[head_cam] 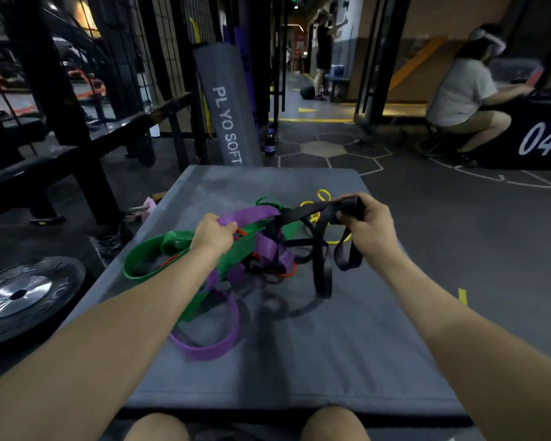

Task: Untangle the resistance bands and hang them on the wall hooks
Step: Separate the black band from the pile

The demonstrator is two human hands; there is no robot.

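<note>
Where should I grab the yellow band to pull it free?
Take the yellow band by its far loop, from above on the far side. That loop lies flat and alone on the mat; nearer parts run under the black band.

Purple band (210,350), green band (147,249), black band (323,272), yellow band (323,195) and a thin red band (288,273) lie tangled on a grey mat (347,361); beyond, a grey pad (226,100) with white lettering, and dark flooring (347,154) patterned in hexagons.

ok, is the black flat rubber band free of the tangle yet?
No, the black flat rubber band, gripped by the right hand, threads through the purple flat band in the pile.
</note>
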